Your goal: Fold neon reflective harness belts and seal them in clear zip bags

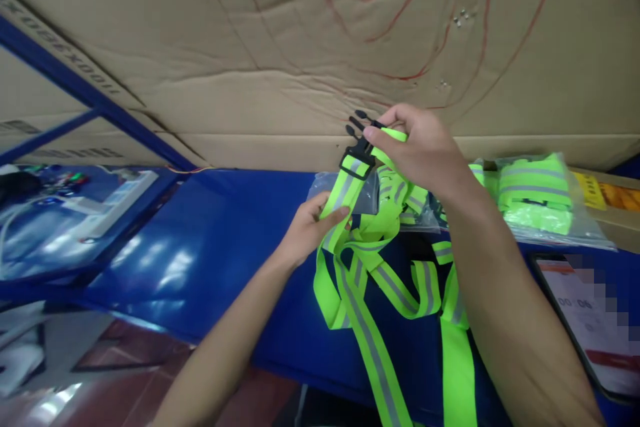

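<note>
A neon-yellow reflective strap with a grey stripe hangs in loops over the blue table and its front edge. My left hand pinches the webbing below a black buckle, thumb lying across the strap. Higher up, my right hand grips the strap end beside the buckle, its thumb and fingers closed on it. Black buckle prongs point up and left from my right fingertips. Just behind the hands, more yellow straps lie on a clear plastic bag.
A bagged bundle of folded straps sits at the right. Nearer me lies a phone with a lit screen. Cardboard with red drawn lines stands behind the blue table. A white power strip is at the left.
</note>
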A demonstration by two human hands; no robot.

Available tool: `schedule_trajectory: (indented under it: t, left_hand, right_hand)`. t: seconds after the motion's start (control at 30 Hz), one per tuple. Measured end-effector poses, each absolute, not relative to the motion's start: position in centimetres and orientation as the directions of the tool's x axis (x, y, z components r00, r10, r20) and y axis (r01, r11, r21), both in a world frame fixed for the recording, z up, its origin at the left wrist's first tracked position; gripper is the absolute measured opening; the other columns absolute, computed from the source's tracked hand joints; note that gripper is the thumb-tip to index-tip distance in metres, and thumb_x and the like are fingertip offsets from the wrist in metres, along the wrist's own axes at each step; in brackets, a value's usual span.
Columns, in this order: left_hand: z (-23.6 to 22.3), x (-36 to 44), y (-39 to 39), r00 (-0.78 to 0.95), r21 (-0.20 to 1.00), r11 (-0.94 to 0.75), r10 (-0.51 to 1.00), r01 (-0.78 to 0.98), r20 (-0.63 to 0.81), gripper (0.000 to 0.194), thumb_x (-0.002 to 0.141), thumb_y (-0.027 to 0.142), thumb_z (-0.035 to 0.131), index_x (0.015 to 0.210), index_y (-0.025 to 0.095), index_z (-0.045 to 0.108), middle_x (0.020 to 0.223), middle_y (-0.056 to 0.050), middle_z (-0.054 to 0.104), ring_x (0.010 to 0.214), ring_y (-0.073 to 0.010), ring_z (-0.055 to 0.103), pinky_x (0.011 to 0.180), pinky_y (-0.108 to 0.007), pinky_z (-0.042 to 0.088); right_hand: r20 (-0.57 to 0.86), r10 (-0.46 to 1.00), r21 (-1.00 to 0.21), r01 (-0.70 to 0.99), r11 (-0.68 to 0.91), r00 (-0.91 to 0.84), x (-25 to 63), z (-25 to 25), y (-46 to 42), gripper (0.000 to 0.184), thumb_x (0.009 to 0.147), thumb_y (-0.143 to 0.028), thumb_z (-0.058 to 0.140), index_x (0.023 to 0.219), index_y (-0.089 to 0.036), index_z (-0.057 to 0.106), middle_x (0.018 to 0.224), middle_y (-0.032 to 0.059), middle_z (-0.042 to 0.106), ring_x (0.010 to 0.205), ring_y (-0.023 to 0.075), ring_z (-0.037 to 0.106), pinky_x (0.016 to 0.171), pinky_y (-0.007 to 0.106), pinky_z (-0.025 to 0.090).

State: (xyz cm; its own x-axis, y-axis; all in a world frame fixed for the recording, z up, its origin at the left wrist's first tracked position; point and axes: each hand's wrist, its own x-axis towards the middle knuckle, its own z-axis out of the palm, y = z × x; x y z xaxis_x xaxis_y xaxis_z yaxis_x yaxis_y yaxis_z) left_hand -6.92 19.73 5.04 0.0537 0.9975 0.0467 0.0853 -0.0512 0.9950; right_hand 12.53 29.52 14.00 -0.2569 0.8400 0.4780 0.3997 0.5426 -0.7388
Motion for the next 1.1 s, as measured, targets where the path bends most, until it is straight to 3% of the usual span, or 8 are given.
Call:
schedule_trajectory:
  t: [0.2,0.3,0.4,0.57,0.7,0.83,0.93,1.1]
  left_hand:
    - [4.8,-9.4,20.1,0.031,0.995,-0.043,0.999,0.089,0.04,0.029,0.085,0.045,0.079,0.095,0.017,0.073,0.084,-0.003,0.071,0.07,-0.0132,0.063,0.06,-0.022,0.047]
    - [4.9,-9.7,20.2,-0.045,0.991,-0.107,0.993,0.076,0.111,0.035,0.089,0.045,0.074,0.116,0.024,0.07,0.114,-0.006,0.07,0.089,-0.0152,0.065,0.066,-0.021,0.049]
    - [4.6,-9.2,19.9,-0.133,0.947,-0.274,0.946,0.168,0.297,0.05,0.087,0.045,0.076,0.131,0.027,0.061,0.141,-0.01,0.056,0.118,-0.0224,0.059,0.078,-0.026,0.054]
    - [4.3,-7.4,18.6,-0.124,0.649,-0.413,0.777,0.64,0.617,0.067,0.078,0.046,0.085,0.133,0.023,0.054,0.13,-0.012,0.059,0.115,-0.0243,0.059,0.085,-0.033,0.053]
    - [4.5,-6.6,17.9,-0.141,0.5,-0.34,0.7,0.797,0.7,0.051,0.086,0.046,0.08,0.125,0.021,0.058,0.113,-0.008,0.069,0.103,-0.0217,0.067,0.087,-0.033,0.054]
    - [4.8,-6.8,17.7,-0.145,0.495,-0.311,0.713,0.811,0.686,0.048,0.09,0.045,0.075,0.129,0.02,0.061,0.117,-0.009,0.074,0.103,-0.0227,0.07,0.09,-0.035,0.054]
    - [4.8,-7.3,18.0,-0.216,0.574,-0.28,0.732,0.77,0.646,0.049,0.088,0.046,0.077,0.129,0.021,0.065,0.114,-0.008,0.075,0.097,-0.0217,0.07,0.088,-0.034,0.054]
    - [4.6,-8.4,18.9,-0.271,0.751,-0.288,0.807,0.594,0.524,0.043,0.084,0.04,0.081,0.122,0.023,0.07,0.103,-0.005,0.073,0.083,-0.0166,0.064,0.078,-0.03,0.053]
  right_hand:
    - [0.388,0.867,-0.746,0.445,0.495,-0.313,12.7,13.9,29.6,0.022,0.09,-0.044,0.067,0.085,-0.024,0.062,0.097,0.0052,0.073,0.096,0.0261,0.067,0.082,0.038,0.05]
    - [0.364,0.858,-0.75,0.432,0.501,-0.362,12.6,13.8,29.3,0.022,0.091,-0.045,0.067,0.088,-0.024,0.061,0.092,0.0035,0.072,0.088,0.0237,0.066,0.075,0.036,0.048]
    - [0.264,0.821,-0.782,0.386,0.489,-0.506,12.3,13.4,28.9,0.021,0.092,-0.044,0.065,0.091,-0.024,0.059,0.075,-0.0009,0.066,0.071,0.0195,0.062,0.063,0.032,0.043]
    - [0.195,0.748,-0.836,0.291,0.464,-0.634,10.9,13.0,28.0,0.018,0.093,-0.04,0.064,0.087,-0.025,0.056,0.08,-0.0007,0.069,0.074,0.0177,0.064,0.062,0.03,0.042]
    - [0.173,0.732,-0.815,0.322,0.483,-0.659,9.7,12.8,27.2,0.02,0.091,-0.041,0.065,0.084,-0.024,0.058,0.084,-0.0001,0.07,0.079,0.0176,0.063,0.063,0.03,0.041]
    - [0.156,0.832,-0.812,0.41,0.415,-0.532,9.2,12.8,27.2,0.02,0.09,-0.039,0.067,0.08,-0.023,0.058,0.077,-0.0005,0.066,0.072,0.0163,0.06,0.059,0.03,0.039]
    - [0.199,0.911,-0.866,0.369,0.337,-0.362,9.7,13.1,28.0,0.025,0.091,-0.039,0.067,0.078,-0.022,0.053,0.071,-0.0019,0.062,0.063,0.0135,0.057,0.056,0.028,0.04]
    - [0.314,0.948,-0.916,0.28,0.286,0.059,13.7,13.9,31.4,0.009,0.097,-0.022,0.061,0.094,-0.019,0.054,0.093,0.0026,0.066,0.068,0.0133,0.065,0.063,0.033,0.052]
